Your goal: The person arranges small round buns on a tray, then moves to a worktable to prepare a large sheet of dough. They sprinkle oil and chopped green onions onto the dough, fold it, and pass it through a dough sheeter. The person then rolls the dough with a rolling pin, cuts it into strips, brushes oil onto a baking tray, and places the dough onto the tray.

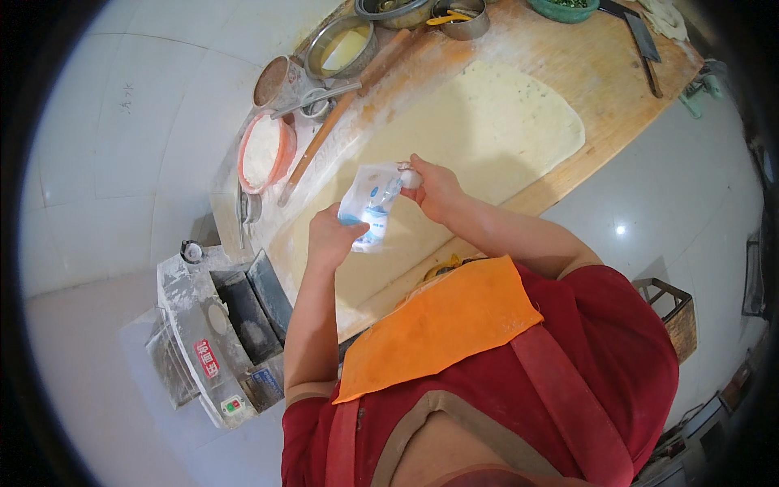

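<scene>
A white plastic pouch with blue print (372,204), probably a bag of powder or salt, is held over the dough. My left hand (331,236) grips its lower left side, thumb across the front. At the pouch's upper right end, my right hand (435,190) pinches a small white rounded thing (411,178); I cannot tell whether that is part of the pouch or a separate piece. Beneath both hands a large, thin sheet of dough (517,122) spreads over the wooden worktop (608,91). Green flecks dot the sheet's far right part.
Along the back left lie a rolling pin (328,134), a pink bowl of flour (265,152) and a metal bowl of yellow liquid (342,52). A cleaver (642,38) and a green bowl (566,9) are far right. A floury machine (213,329) stands at left.
</scene>
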The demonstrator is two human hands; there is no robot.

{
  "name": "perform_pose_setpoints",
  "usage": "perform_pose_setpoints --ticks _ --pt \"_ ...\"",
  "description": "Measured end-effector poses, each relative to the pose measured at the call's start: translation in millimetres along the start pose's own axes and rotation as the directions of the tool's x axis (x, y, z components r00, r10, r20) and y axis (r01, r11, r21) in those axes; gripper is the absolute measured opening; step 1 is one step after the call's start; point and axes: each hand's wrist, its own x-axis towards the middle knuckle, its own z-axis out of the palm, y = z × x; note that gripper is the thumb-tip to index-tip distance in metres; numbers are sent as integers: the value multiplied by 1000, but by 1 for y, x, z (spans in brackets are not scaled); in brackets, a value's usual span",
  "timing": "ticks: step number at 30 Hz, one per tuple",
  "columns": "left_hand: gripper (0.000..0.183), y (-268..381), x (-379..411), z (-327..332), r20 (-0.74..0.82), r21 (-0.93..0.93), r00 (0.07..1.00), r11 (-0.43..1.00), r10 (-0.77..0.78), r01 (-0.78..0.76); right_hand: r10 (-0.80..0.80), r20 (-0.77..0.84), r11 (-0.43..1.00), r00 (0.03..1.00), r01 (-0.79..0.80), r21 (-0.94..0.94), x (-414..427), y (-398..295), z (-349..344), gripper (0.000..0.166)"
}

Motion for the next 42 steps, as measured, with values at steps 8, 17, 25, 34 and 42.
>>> perform_pose_setpoints --ticks 8,17,25,34,42 --pt "39 -103 -21 12 -9 -901 1000 433 -6 -5 -136 92 968 986 152 -200 7 -5 6 16" --pt "46 -228 -115 -52 -331 -943 926 94 -182 -319 -85 0 861 996 73 -504 34 74 58 24" --pt "52 -270 -147 -80 -438 -899 853 141 -285 -415 -199 186 833 962 266 -485 30 66 103 26" --pt "53 -282 -117 -68 -441 -896 866 53 -237 -441 -461 4 743 887 388 -545 -42 -53 34 28" --pt "49 -239 -101 -47 -363 -932 907 59 -212 -359 -635 22 554 772 474 -684 -28 -132 15 27"
